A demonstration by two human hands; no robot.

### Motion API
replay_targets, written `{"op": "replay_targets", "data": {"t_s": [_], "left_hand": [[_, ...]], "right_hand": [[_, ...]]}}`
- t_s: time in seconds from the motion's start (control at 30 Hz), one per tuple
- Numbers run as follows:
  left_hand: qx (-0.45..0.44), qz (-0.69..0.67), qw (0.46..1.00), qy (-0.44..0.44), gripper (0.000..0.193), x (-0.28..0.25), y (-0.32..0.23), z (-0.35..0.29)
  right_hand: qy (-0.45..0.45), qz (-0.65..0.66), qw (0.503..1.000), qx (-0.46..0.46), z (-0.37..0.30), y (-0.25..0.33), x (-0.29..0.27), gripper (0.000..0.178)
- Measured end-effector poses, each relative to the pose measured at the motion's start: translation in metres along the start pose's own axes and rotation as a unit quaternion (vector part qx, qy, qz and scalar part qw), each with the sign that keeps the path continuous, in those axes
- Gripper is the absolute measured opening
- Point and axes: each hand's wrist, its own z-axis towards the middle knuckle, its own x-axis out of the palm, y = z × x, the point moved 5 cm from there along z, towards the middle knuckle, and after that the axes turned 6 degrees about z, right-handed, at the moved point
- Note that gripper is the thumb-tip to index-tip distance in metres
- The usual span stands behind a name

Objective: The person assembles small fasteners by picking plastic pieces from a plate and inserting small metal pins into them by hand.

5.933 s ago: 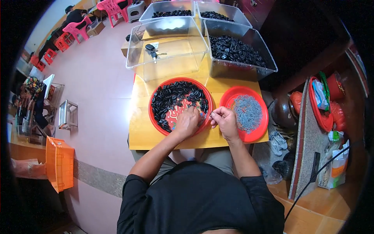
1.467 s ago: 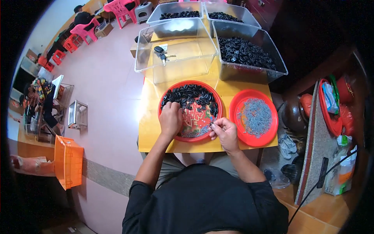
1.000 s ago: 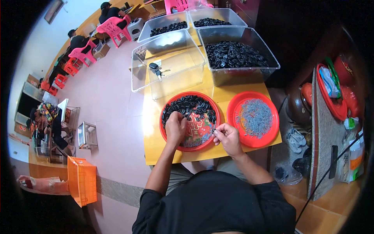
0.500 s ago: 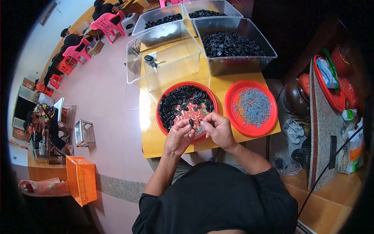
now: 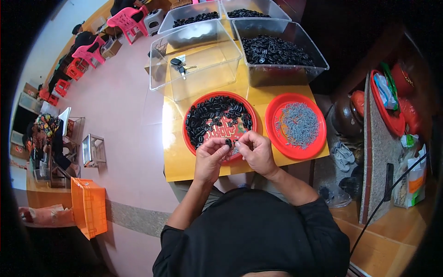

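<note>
Over the near rim of a round red tray (image 5: 253,110), my left hand (image 5: 208,161) pinches a small black oval plastic piece (image 5: 228,142) between thumb and fingertips. Close beside it, my right hand (image 5: 259,154) is closed in a pinch, its fingertips near the piece; what they grip is too small to make out. Many similar black pieces (image 5: 198,121) lie in the tray, heaped along its left and far sides, with a patterned bottom showing through. To the right, a second red tray (image 5: 271,134) holds a pile of small grey screws (image 5: 300,125).
Clear plastic bins (image 5: 286,69) stand at the far side of the yellow table (image 5: 173,166), most holding black pieces. Keys (image 5: 182,67) show at the nearest left bin. An orange crate (image 5: 94,207) sits on the floor at left; other people work beyond, near pink chairs (image 5: 90,51).
The whole view has shifted slightly. The black piece in my left hand shows at a slightly different angle, and both hands remain close together over the tray.
</note>
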Motion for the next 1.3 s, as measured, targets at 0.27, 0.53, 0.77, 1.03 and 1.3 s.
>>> {"op": "replay_targets", "data": {"t_s": [0.27, 0.53, 0.77, 1.03, 1.3], "left_hand": [[0.028, 0.134, 0.990, 0.034, 0.008, 0.006, -0.008, -0.003], [0.006, 0.227, 0.970, 0.089, 0.012, 0.007, -0.021, -0.006], [-0.063, 0.240, 0.950, 0.188, 0.018, 0.007, -0.027, -0.009], [-0.115, 0.148, 0.949, 0.254, 0.016, 0.011, -0.021, -0.012], [-0.144, 0.126, 0.945, 0.266, 0.013, 0.009, -0.010, -0.009]], "right_hand": [[-0.001, -0.018, 1.000, -0.020, -0.002, -0.002, 0.003, 0.009], [0.097, 0.143, 0.983, 0.068, -0.003, -0.003, 0.005, 0.005], [0.221, 0.127, 0.963, 0.086, -0.008, 0.009, 0.008, 0.029], [0.251, 0.075, 0.965, -0.013, -0.014, 0.007, 0.010, 0.022], [0.269, 0.050, 0.962, -0.019, -0.014, 0.003, 0.008, 0.019]]}}
